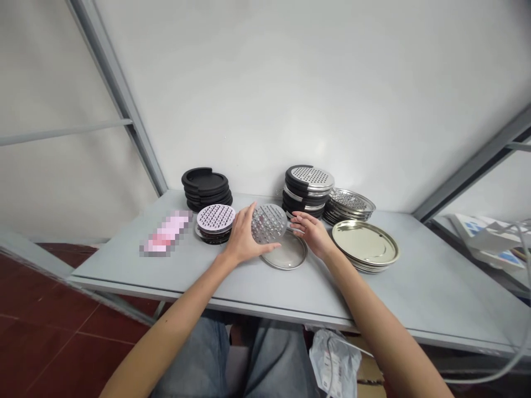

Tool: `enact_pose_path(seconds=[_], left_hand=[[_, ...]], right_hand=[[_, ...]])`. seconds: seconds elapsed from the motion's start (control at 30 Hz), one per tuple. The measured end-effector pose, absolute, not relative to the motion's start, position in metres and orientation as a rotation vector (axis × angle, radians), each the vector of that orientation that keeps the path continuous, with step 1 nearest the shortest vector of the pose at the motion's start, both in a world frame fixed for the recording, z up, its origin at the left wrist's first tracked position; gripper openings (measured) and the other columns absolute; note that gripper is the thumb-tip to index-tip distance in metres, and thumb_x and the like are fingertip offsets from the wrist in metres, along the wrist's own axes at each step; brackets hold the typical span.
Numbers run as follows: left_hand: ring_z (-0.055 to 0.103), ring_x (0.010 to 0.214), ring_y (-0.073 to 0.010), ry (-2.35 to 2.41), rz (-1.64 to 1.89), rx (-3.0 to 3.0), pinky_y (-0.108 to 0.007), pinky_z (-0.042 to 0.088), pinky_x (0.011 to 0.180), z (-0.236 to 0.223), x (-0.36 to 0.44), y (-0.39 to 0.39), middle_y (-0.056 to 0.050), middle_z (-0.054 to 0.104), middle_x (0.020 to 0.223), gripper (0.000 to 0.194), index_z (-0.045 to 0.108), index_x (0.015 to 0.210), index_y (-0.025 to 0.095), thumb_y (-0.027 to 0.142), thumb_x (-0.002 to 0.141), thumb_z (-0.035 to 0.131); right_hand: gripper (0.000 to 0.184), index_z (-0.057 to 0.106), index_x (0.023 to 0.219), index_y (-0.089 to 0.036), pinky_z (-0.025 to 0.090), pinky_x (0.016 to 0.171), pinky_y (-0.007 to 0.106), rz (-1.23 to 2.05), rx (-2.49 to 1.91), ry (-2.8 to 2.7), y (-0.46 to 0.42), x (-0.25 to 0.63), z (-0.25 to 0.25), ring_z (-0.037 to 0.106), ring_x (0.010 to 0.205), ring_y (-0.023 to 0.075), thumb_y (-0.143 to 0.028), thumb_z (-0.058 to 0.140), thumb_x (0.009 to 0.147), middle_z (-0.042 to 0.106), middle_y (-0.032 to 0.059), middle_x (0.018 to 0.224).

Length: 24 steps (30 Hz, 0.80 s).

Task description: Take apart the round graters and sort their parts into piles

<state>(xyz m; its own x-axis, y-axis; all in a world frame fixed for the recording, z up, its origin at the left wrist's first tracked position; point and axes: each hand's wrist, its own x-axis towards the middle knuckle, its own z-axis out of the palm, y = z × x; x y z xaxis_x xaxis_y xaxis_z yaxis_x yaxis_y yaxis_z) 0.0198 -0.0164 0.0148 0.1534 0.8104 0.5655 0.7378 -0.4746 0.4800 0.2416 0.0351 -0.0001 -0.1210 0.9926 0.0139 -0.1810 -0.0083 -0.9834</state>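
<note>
My left hand (243, 237) grips a round perforated metal disc (269, 221) by its left edge, thumb in front and fingers behind, and holds it tilted up. Under it on the table lies a shallow round metal tray (288, 254). My right hand (311, 232) is just right of the disc, fingers apart and slightly bent, with nothing visible in it. To the left, close to my left hand, is a stack of perforated discs (216, 217). By my right wrist stands a stack of shallow, pale gold metal trays (365, 241).
Black ring-shaped holders (207, 182) are stacked at the back left. Farther right stands a pile of black holders with perforated discs (311, 177), beside stacked metal pieces (350, 204). A blurred pink item (168, 232) lies left on the grey table (174, 276). A plastic-wrapped package (336, 359) sits below.
</note>
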Motion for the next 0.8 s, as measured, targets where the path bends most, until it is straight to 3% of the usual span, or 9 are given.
enact_pose_path(seconds=[0.13,0.3,0.5,0.8], left_hand=[[0.038,0.128,-0.0343,1.958,1.209,2.167,-0.045,0.029,0.108,0.047,-0.003,-0.022,-0.016,0.042,0.136,0.103,0.028,0.140,0.019,0.065,0.059,0.070],[0.041,0.124,-0.0386,2.345,0.820,1.943,-0.047,0.033,0.101,0.073,-0.046,-0.018,-0.020,0.045,0.132,0.106,0.027,0.141,0.015,0.073,0.059,0.062],[0.043,0.121,-0.0417,2.502,0.513,1.995,-0.050,0.029,0.101,0.061,-0.063,-0.012,-0.023,0.048,0.125,0.109,0.027,0.142,0.012,0.078,0.059,0.055],[0.042,0.122,-0.0432,2.540,0.440,1.974,-0.053,0.029,0.099,0.053,-0.060,0.000,-0.025,0.047,0.126,0.103,0.032,0.137,0.012,0.079,0.061,0.050]], right_hand=[[0.035,0.064,0.098,-0.021,0.050,0.061,0.026,1.339,-1.035,-1.186,0.038,0.244,-0.003,0.065,0.076,0.0163,-0.043,0.069,0.071,0.065,0.0051,0.089],[0.035,0.066,0.094,-0.020,0.050,0.062,0.025,1.309,-1.049,-1.239,0.036,0.241,-0.002,0.063,0.074,0.0147,-0.044,0.071,0.069,0.065,0.0046,0.086],[0.035,0.066,0.093,-0.018,0.050,0.063,0.027,1.246,-1.078,-1.316,0.032,0.240,0.000,0.064,0.074,0.0161,-0.044,0.070,0.070,0.066,0.0056,0.085],[0.034,0.066,0.093,-0.018,0.049,0.062,0.026,1.247,-1.074,-1.379,0.035,0.238,-0.005,0.064,0.072,0.0152,-0.045,0.068,0.071,0.068,0.0058,0.085]])
